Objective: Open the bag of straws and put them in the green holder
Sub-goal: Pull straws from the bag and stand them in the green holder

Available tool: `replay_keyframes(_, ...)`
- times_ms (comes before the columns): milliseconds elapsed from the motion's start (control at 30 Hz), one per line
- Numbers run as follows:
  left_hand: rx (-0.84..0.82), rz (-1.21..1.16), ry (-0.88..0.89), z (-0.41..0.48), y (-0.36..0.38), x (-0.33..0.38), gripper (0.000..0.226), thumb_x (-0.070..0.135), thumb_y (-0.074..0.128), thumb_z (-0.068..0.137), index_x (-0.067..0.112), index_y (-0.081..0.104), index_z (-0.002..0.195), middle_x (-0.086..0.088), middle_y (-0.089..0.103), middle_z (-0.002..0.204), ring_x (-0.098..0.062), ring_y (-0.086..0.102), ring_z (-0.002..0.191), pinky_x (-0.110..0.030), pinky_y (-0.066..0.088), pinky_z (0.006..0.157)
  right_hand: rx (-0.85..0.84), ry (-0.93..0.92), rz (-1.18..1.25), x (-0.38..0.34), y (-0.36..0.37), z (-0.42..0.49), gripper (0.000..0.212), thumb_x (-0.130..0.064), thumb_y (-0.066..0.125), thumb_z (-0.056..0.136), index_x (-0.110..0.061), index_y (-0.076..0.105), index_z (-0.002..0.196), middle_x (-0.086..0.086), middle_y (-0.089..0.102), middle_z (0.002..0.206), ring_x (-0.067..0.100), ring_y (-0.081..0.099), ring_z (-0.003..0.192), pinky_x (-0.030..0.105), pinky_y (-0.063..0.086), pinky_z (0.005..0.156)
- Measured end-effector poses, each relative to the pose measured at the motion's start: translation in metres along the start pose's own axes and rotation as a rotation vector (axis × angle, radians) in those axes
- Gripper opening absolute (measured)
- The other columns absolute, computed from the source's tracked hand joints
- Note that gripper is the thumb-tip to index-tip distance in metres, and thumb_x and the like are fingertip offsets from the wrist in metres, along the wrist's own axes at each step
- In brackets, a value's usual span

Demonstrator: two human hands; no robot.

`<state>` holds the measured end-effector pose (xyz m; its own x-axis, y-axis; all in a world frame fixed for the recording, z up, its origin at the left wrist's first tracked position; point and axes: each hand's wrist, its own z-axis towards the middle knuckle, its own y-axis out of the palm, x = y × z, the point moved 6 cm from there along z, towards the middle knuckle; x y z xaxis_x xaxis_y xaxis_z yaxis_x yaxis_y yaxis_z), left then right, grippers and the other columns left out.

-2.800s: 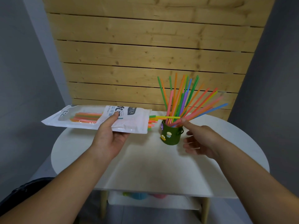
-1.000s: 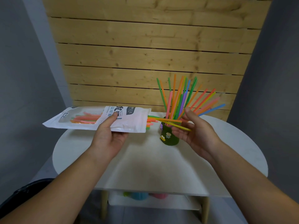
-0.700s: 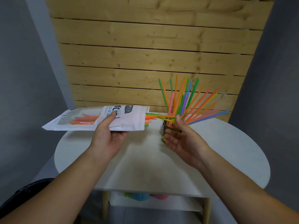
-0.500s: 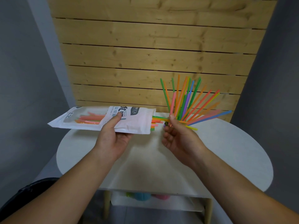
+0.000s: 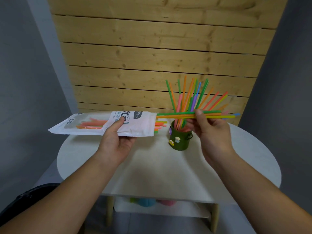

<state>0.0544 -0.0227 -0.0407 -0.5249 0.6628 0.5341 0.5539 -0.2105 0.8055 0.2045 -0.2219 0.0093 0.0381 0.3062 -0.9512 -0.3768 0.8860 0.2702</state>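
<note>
The left hand (image 5: pixel 118 142) is clamping the white plastic straw bag (image 5: pixel 108 124) above the desk (image 5: pixel 152 174). The right hand (image 5: pixel 211 130) is pinching three thin straws (image 5: pixel 177 115), partly hiding the round green holder (image 5: pixel 180 141).

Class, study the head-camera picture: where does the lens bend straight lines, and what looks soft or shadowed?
Head view: the wooden slat wall leans inward at its sides, wide-angle distortion; forearms loom large at the bottom corners; the bag print is soft; the shelf under the table lies in shadow.
</note>
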Motion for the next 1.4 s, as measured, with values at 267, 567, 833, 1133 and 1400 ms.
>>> replay_keyframes(267,0.030,-0.014,0.035,0.010,-0.008,0.006,0.040,0.006,0.063,0.094,0.007,0.059,0.134,-0.012,0.076,0.114,-0.024,0.076,0.095,-0.040,0.064,0.072,0.189,-0.235,-0.123,-0.030,-0.057,0.011,0.026,-0.022,0.057,0.100,0.001,0.068,0.105,0.014,0.075,0.087,0.024,0.075,0.073,0.031,0.062,0.073)
replay_keyframes(567,0.000,0.014,0.007,0.007,0.000,-0.007,0.026,0.006,0.062,0.095,0.007,0.063,0.121,-0.011,0.077,0.109,-0.024,0.077,0.093,-0.040,0.064,0.071,0.269,-0.421,-0.484,-0.056,-0.072,0.010,0.021,-0.030,0.057,0.098,-0.014,0.063,0.086,0.001,0.071,0.076,0.011,0.072,0.066,0.027,0.059,0.066)
replay_keyframes(833,0.009,0.051,-0.003,0.004,0.001,-0.009,0.019,0.006,0.064,0.094,0.009,0.065,0.113,-0.011,0.078,0.105,-0.024,0.077,0.090,-0.039,0.064,0.067,0.128,-0.368,-0.648,-0.029,-0.045,0.021,0.027,-0.035,0.059,0.096,-0.011,0.067,0.086,0.004,0.073,0.076,0.024,0.071,0.075,0.043,0.058,0.072)
replay_keyframes(1133,-0.021,0.084,-0.008,0.006,-0.002,-0.008,0.020,0.008,0.064,0.094,0.010,0.066,0.115,-0.011,0.077,0.111,-0.024,0.076,0.096,-0.039,0.063,0.075,0.062,-0.248,-0.575,-0.006,-0.028,0.054,0.019,-0.027,0.062,0.095,-0.009,0.067,0.100,0.005,0.074,0.086,0.017,0.074,0.073,0.037,0.063,0.072)
replay_keyframes(1400,-0.043,0.127,0.003,0.005,-0.001,-0.008,0.015,0.010,0.063,0.095,0.011,0.067,0.109,-0.010,0.078,0.106,-0.023,0.076,0.093,-0.040,0.063,0.078,0.025,-0.201,-0.527,0.003,-0.021,0.062,0.017,-0.020,0.059,0.097,-0.003,0.063,0.095,0.012,0.071,0.086,0.020,0.073,0.074,0.038,0.064,0.068)
